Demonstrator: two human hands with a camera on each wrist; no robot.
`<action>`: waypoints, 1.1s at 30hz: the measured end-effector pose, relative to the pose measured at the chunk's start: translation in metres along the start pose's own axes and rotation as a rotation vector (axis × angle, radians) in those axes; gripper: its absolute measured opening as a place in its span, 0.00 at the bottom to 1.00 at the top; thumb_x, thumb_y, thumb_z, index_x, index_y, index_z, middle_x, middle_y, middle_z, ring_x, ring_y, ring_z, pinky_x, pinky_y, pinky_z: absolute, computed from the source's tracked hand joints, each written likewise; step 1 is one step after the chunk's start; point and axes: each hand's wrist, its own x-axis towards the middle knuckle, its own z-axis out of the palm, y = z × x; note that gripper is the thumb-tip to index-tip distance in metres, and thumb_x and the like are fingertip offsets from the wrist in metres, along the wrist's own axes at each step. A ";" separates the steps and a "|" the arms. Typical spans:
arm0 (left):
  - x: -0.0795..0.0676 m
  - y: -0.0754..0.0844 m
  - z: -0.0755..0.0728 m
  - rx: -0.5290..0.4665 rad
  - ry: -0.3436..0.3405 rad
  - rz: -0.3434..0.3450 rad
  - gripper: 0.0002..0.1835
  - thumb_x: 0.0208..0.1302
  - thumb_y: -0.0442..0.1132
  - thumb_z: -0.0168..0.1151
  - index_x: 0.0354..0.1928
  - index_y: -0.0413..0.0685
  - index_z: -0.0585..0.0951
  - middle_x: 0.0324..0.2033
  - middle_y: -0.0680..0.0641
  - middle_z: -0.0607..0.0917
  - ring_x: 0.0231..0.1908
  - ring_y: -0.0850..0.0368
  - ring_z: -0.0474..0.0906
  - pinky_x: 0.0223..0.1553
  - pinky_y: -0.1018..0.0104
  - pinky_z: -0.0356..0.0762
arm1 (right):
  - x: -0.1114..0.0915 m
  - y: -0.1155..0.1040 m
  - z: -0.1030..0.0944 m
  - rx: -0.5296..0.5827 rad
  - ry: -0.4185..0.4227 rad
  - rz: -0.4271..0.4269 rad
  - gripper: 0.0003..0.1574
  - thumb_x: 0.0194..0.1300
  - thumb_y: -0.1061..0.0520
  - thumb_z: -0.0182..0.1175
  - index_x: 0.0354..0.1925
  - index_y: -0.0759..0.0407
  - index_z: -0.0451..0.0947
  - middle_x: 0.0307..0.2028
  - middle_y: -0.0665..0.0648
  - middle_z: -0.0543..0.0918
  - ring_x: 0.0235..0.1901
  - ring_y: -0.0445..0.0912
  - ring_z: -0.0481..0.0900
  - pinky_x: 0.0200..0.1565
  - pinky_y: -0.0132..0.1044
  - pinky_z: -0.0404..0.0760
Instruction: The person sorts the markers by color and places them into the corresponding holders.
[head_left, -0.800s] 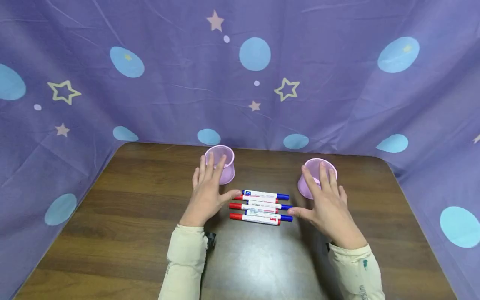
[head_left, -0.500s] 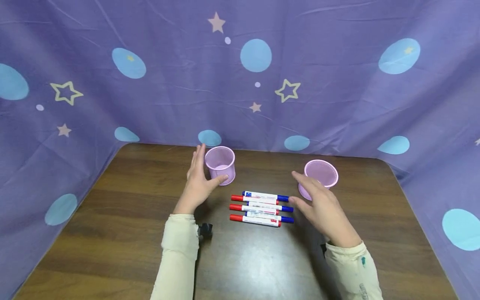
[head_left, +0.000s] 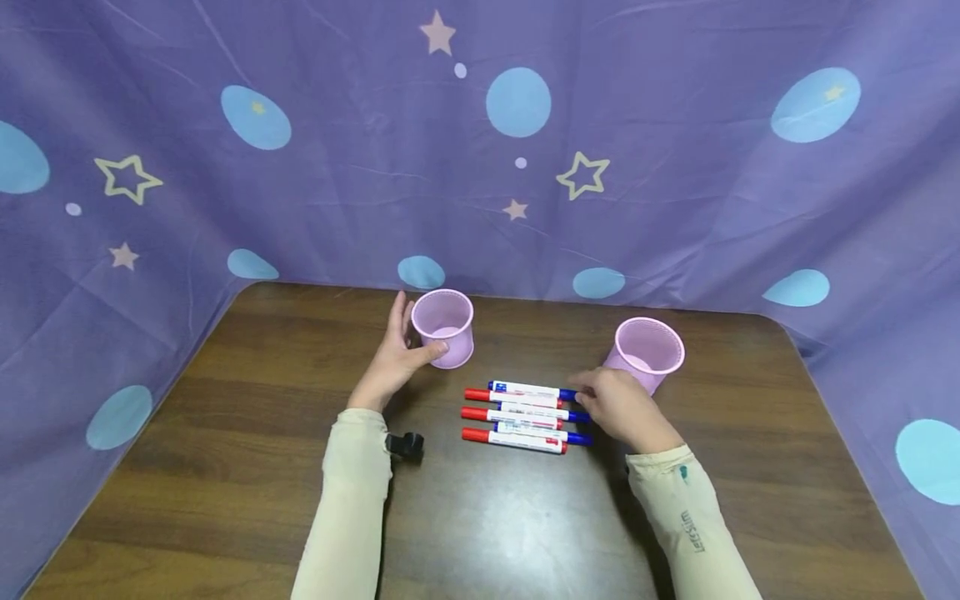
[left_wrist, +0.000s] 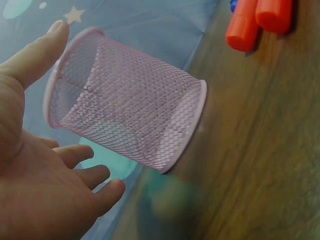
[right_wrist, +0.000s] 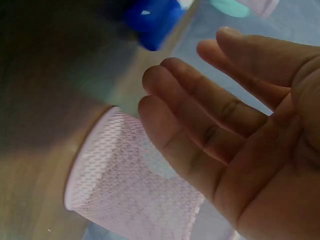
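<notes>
A pink mesh pen cup (head_left: 450,348) stands upright at the back left of the table. My left hand (head_left: 392,360) is at its left side, the thumb crossing the front near the rim. In the left wrist view the fingers (left_wrist: 92,176) are spread, apart from the mesh wall. Several whiteboard markers (head_left: 525,417) lie side by side in the middle, red caps pointing left and blue caps right. My right hand (head_left: 622,407) hovers by the blue caps at their right end, fingers loosely bent around nothing in the right wrist view.
A second pink mesh pen cup (head_left: 648,354) stands upright just behind the right hand, partly covered by it. The brown wooden table (head_left: 247,467) ends at a purple patterned curtain (head_left: 337,167) at the back and sides.
The left hand has moved from in front of its cup to the cup's left side. My right hand has shifted left and down, from the right cup to the markers' blue caps.
</notes>
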 end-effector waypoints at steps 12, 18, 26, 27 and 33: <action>0.007 -0.017 0.008 -0.059 -0.048 -0.024 0.53 0.57 0.27 0.71 0.78 0.44 0.49 0.69 0.31 0.64 0.70 0.37 0.59 0.71 0.47 0.54 | 0.008 0.005 0.005 -0.076 -0.084 0.040 0.06 0.58 0.67 0.65 0.29 0.57 0.84 0.24 0.53 0.81 0.25 0.52 0.78 0.32 0.52 0.80; 0.010 -0.023 0.011 -0.055 -0.041 -0.040 0.52 0.56 0.28 0.72 0.78 0.43 0.51 0.69 0.31 0.65 0.68 0.37 0.61 0.70 0.47 0.56 | 0.012 0.004 0.009 -0.081 -0.131 0.098 0.08 0.53 0.69 0.64 0.30 0.57 0.81 0.24 0.53 0.80 0.26 0.53 0.78 0.33 0.52 0.79; 0.012 -0.033 0.011 -0.016 -0.010 -0.018 0.51 0.56 0.31 0.74 0.77 0.45 0.54 0.68 0.33 0.67 0.67 0.39 0.62 0.70 0.49 0.55 | 0.017 0.008 0.016 -0.094 -0.156 0.131 0.09 0.52 0.66 0.66 0.26 0.56 0.76 0.24 0.53 0.78 0.26 0.53 0.76 0.33 0.52 0.78; 0.012 -0.034 0.012 -0.008 -0.003 -0.019 0.51 0.55 0.31 0.74 0.77 0.45 0.54 0.67 0.33 0.67 0.67 0.40 0.63 0.70 0.49 0.55 | 0.017 0.009 0.016 -0.094 -0.159 0.132 0.10 0.53 0.66 0.67 0.26 0.56 0.76 0.24 0.53 0.78 0.26 0.52 0.76 0.33 0.52 0.78; 0.014 -0.039 0.014 0.034 0.033 -0.016 0.51 0.54 0.34 0.76 0.76 0.43 0.56 0.66 0.35 0.69 0.65 0.41 0.65 0.69 0.50 0.58 | 0.017 0.011 0.015 -0.077 -0.147 0.146 0.07 0.55 0.64 0.69 0.29 0.58 0.79 0.25 0.54 0.79 0.28 0.52 0.78 0.34 0.52 0.79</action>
